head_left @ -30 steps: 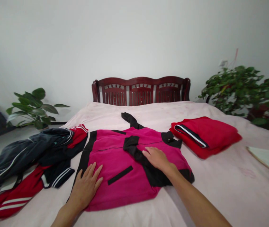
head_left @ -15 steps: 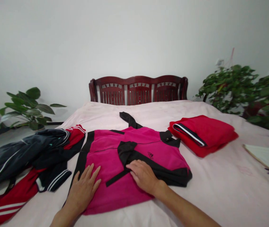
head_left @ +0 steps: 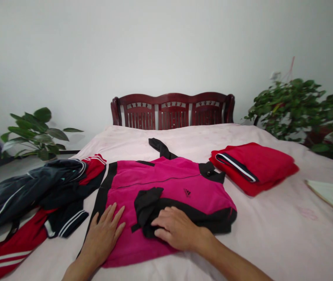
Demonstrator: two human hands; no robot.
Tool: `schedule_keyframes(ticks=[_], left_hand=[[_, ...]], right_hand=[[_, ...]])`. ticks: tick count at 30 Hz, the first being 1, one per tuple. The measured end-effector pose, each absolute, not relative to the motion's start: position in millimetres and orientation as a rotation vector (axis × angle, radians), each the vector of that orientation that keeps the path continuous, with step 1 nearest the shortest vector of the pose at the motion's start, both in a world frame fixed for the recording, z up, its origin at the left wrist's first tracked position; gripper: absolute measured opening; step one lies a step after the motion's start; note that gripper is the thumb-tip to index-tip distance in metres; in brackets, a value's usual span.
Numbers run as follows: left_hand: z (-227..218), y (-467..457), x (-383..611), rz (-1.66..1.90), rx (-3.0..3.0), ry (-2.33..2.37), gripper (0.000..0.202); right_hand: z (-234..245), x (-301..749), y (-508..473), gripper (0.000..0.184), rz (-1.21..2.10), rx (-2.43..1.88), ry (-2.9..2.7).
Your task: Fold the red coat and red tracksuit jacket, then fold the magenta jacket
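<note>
Pale bedding held a soft, limp pink jacket, light and best taken by its black sleeve. The right hand covered that folded sleeve, its grip unclear; the left hand lay flat and open on the jacket.

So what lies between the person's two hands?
In the head view, part of the magenta jacket and its bunched black sleeve lie between the left hand and the right hand.
</note>
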State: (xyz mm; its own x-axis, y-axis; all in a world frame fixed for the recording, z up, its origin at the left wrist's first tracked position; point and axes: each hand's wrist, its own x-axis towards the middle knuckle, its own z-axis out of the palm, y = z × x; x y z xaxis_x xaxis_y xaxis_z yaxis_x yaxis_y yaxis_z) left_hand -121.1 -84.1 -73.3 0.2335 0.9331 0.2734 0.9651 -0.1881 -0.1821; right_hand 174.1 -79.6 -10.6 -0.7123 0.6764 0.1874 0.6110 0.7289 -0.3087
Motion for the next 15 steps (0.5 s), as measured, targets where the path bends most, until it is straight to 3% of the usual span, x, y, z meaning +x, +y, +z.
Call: schedule_keyframes(ticks=[4, 8, 15], left_hand=[[-77, -84, -124, -0.156, -2.219, -1.767, 0.050], [-83, -85, -137, -0.291, -2.321, -1.676, 0.050], [-84, -118, -174, -0.610, -2.640, -1.692, 0.060]], right_hand=[[-14, 199, -87, 0.039, 0.426, -1.075, -2.638], [-20, 236, -94, 0.067, 0.524, -1.133, -2.623], [-29, 275, -111, 0.070, 0.292, -1.258, -2.603]])
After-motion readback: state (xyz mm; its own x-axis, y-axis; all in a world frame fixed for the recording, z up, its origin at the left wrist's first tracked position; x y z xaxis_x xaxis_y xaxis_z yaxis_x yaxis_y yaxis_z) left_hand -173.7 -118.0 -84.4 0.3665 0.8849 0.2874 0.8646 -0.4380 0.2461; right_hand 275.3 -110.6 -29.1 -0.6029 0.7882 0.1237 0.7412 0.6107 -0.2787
